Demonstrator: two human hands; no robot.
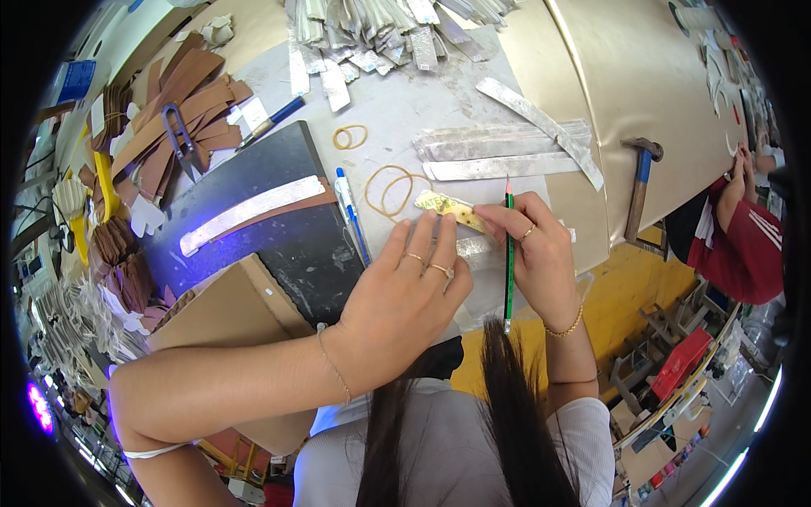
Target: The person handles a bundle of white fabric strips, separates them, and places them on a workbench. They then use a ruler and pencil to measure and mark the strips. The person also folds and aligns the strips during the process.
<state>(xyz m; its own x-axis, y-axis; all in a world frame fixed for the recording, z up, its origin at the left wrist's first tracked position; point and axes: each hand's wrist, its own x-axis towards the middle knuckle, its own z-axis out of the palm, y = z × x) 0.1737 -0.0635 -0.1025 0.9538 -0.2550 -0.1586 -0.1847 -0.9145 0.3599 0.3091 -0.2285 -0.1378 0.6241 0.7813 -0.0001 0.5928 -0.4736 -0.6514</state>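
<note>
My left hand (410, 291) lies with its fingers stretched out and slightly apart. Its fingertips rest on the lower edge of a short yellowish strip with small dark holes (448, 205). Closed around a green and black pencil (508, 291), my right hand (538, 253) also has its thumb and forefinger at the right end of that strip. The pencil's point faces away from me. Just beyond lie several long whitish-grey strips (507, 167), with one curved strip (545, 127) across them. Part of another grey strip is hidden under my hands.
Rubber bands (395, 190) and a blue-white pen (349, 207) lie left of the strip. A dark board (296, 253) bears a white strip and a brown one. Thread snips (180, 139) rest on brown pieces. A hammer (640, 186) lies right; a person in red (739, 237) sits beyond.
</note>
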